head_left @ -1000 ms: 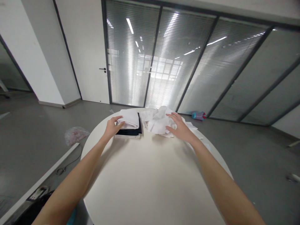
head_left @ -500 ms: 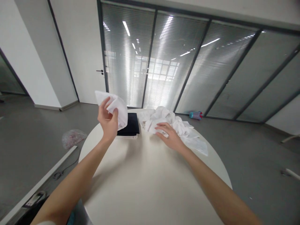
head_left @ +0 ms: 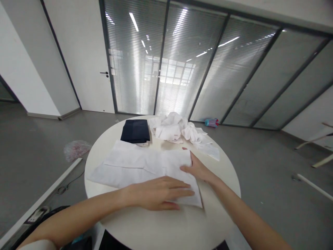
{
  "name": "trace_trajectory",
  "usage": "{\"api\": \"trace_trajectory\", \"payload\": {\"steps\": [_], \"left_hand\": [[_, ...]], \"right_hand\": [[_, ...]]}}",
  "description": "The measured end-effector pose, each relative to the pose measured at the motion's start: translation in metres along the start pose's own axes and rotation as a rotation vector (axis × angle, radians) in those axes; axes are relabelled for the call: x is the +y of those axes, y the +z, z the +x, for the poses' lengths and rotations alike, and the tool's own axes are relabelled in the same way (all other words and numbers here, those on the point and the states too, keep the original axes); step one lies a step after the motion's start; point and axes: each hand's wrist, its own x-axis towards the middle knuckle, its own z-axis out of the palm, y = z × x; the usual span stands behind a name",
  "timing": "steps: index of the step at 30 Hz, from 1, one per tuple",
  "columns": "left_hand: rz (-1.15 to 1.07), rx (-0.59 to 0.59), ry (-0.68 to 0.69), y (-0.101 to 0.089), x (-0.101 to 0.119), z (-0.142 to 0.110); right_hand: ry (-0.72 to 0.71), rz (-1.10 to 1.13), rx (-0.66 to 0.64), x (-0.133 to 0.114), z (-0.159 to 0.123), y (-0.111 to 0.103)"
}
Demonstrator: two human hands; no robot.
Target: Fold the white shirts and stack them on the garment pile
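Note:
A folded white cloth [head_left: 130, 163] lies spread across the middle of the table, with a crease or flap edge running along it. My left hand [head_left: 161, 192] rests flat on its near right part, palm down, fingers stretched out. At the cloth's right edge is my right hand [head_left: 199, 168], its thumb on top of the fabric and its other fingers mostly hidden behind or under it. Beyond the cloth sits a neatly folded dark navy cloth [head_left: 135, 130] on top of a light-coloured piece. To the right of this stack is a crumpled heap of white cloths [head_left: 171, 126].
The round white table [head_left: 166, 229] carries all the cloths. On the floor lie a clear plastic bag [head_left: 76, 150] at left, a white strip with a cable beside it, and a blue and pink bundle [head_left: 211, 122] by the glass partition. Chair legs [head_left: 316, 187] show at right.
The white cloth, bunched in my raised left hand before, now lies spread on the table. My left hand has come down and right onto it; my right hand has moved nearer, to its edge.

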Motion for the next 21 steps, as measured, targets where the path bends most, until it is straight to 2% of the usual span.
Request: {"api": "trace_trajectory", "payload": {"steps": [3, 4, 6, 9, 12, 14, 17, 21], "left_hand": [[0.098, 0.077, -0.206, -0.009, -0.014, -0.019], [0.149, 0.100, -0.299, -0.012, -0.022, -0.027], [0.246, 0.093, -0.444, -0.018, -0.043, -0.042], [0.346, 0.064, -0.542, -0.021, -0.075, -0.060], [0.371, 0.085, -0.554, -0.021, -0.095, -0.070], [0.364, 0.101, -0.556, -0.021, -0.098, -0.074], [0.340, 0.175, -0.606, -0.031, -0.092, -0.075], [0.340, 0.386, -0.694, -0.060, -0.085, -0.068]], "right_hand": [[-0.004, -0.252, 0.239, 0.017, -0.003, -0.010], [-0.049, -0.322, 0.268, 0.017, -0.005, -0.010], [-0.182, -0.432, 0.172, 0.008, -0.013, -0.001], [-0.297, -0.599, -0.071, -0.010, -0.025, 0.023], [-0.277, -0.725, -0.111, -0.019, -0.027, 0.042], [-0.252, -0.700, -0.083, -0.021, -0.025, 0.040], [-0.246, -0.501, 0.042, -0.022, -0.023, 0.010], [-0.152, -0.289, 0.226, -0.009, -0.030, -0.061]]}}
